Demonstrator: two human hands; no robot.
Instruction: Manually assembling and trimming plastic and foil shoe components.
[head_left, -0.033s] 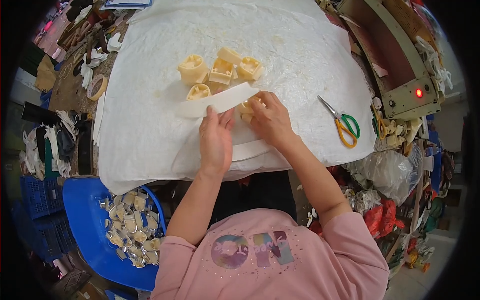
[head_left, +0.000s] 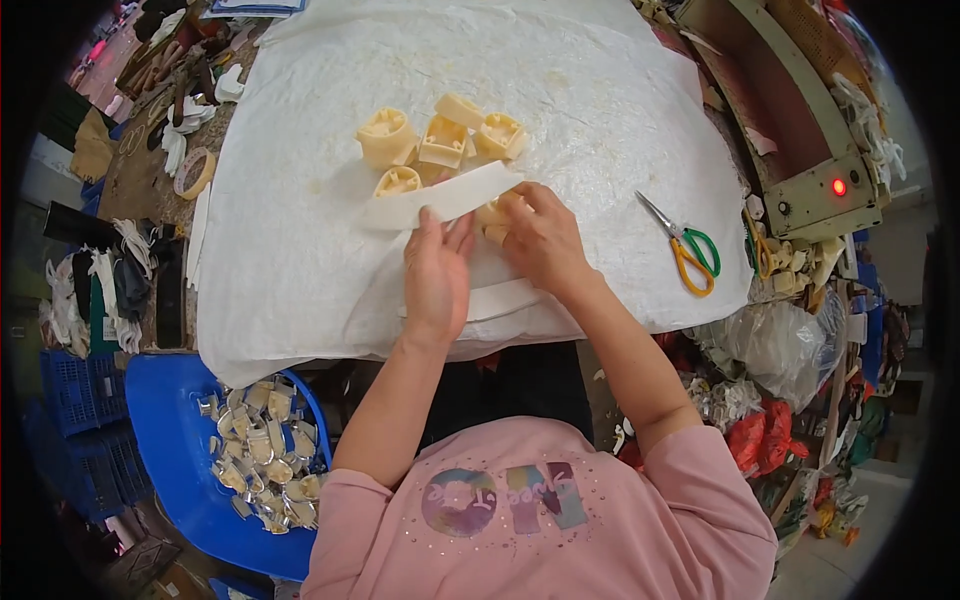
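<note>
At least five cream blocks [head_left: 386, 138] are grouped loosely on the white cloth [head_left: 590, 110], at about eleven o'clock from the hands, and no strip is seen fastened around any of them. A white strip [head_left: 440, 200] is held slantwise just below that group; its lower edge is pinched between the thumb and fingers of the left hand [head_left: 437, 272]. By the right hand [head_left: 545, 235], a sixth block [head_left: 491, 214] is clasped in curled fingers, close to the strip's upper end; whether that end is also gripped cannot be told, as it is partly hidden.

The work in hand is judged to be only partly done: one strip and one block have been taken up, but no joining of the two can be made out. A second strip [head_left: 500, 299] is left lying flat at six o'clock, under the wrists. Scissors [head_left: 681, 234] are left unused at three o'clock. At eight o'clock, a blue tub [head_left: 165, 440] is heaped with smaller silver-and-cream pieces [head_left: 265, 440]; whether these are finished cannot be told.
</note>
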